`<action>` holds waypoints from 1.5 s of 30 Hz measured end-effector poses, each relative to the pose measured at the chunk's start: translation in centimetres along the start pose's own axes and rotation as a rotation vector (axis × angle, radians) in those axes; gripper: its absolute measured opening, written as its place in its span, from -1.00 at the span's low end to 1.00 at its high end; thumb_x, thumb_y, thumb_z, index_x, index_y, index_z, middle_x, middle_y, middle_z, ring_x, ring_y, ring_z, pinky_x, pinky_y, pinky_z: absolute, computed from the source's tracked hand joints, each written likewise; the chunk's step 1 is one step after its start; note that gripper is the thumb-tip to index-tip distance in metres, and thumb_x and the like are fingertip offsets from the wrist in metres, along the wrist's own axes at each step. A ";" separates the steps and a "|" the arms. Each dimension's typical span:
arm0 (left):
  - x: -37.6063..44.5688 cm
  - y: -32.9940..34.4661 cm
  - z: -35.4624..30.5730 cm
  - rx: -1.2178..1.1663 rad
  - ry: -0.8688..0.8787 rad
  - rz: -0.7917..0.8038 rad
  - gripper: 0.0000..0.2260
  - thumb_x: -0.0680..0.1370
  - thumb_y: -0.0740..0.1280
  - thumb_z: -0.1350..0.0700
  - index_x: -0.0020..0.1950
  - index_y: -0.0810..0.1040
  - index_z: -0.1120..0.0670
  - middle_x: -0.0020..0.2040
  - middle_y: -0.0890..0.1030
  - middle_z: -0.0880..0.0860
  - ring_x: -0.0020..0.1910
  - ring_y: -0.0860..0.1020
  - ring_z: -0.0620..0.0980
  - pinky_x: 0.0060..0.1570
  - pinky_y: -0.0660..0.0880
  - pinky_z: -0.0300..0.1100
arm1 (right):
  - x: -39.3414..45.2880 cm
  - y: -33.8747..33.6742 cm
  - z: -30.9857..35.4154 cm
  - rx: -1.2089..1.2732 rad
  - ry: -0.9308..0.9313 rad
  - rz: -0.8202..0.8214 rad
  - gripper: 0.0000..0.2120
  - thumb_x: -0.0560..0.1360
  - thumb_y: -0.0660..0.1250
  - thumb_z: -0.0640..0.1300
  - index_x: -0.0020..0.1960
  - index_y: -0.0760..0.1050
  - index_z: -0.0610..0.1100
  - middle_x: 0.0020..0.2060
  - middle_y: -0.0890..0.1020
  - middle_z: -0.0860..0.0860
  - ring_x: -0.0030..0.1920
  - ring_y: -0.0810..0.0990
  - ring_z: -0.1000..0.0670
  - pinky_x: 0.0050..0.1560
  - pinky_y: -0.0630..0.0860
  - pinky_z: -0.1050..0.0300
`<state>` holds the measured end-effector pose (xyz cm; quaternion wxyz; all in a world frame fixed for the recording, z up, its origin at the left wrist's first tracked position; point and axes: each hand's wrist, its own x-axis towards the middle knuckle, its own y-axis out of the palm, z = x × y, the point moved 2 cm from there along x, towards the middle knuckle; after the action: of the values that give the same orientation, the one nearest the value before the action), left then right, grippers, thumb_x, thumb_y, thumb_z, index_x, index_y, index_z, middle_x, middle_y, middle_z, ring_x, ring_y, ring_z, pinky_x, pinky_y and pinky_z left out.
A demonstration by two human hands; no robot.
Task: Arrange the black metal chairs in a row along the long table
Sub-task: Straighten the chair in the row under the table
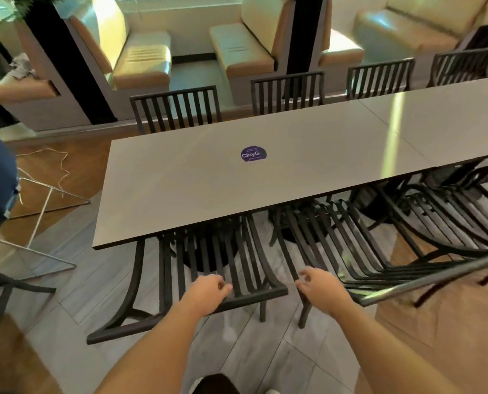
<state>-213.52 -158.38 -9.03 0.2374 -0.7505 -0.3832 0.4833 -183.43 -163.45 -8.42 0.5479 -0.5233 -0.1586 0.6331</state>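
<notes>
You have strong daylight coming in from the far side of the room, washing the cream booth seats [140, 56] into near-white glare with a yellow-green cast. A bright streak of reflected light crosses the long table [294, 177] on your right, and its top shows a soft sheen. Under the table the chairs sit in deep shadow. Your wide lens bows straight lines toward the edges, and the whole view is slightly soft, with smearing at the right margin.
</notes>
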 end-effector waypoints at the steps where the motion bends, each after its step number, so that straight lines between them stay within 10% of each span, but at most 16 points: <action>1: 0.3 0.4 -1.6 -0.011 0.016 -0.004 -0.74 0.68 0.24 -0.13 0.23 0.60 -0.04 0.05 0.63 -0.03 -0.02 0.60 -0.08 0.10 0.59 -0.09 | -0.2 -0.6 -1.3 -0.001 0.017 -0.024 -0.61 0.64 0.25 0.13 0.41 0.46 0.03 0.22 0.62 0.02 0.16 0.59 -0.02 0.17 0.54 0.05; 17: 9.4 3.7 -18.4 0.070 0.287 0.108 -0.76 0.71 0.19 -0.09 -0.03 0.56 -0.01 -0.17 0.59 -0.06 -0.24 0.55 -0.12 -0.30 0.39 -0.25 | 2.1 -10.2 -12.5 0.017 0.261 -0.139 -0.59 0.62 0.31 0.10 0.44 0.46 0.03 0.23 0.64 -0.02 0.19 0.63 -0.07 0.21 0.58 -0.03; 45: 9.3 13.8 -39.5 -0.069 0.096 0.010 -0.75 0.69 0.18 -0.09 0.15 0.62 -0.05 -0.13 0.68 -0.04 -0.17 0.64 -0.05 -0.07 0.60 -0.09 | 8.0 -23.5 -33.1 -0.112 0.000 0.125 -0.67 0.65 0.29 0.06 0.38 0.49 0.01 0.15 0.64 0.03 0.14 0.61 0.01 0.24 0.57 0.01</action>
<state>-170.74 -158.54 -7.51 0.2269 -0.7824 -0.3842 0.4345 -142.17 -160.68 -7.46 0.4771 -0.5619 -0.1607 0.6563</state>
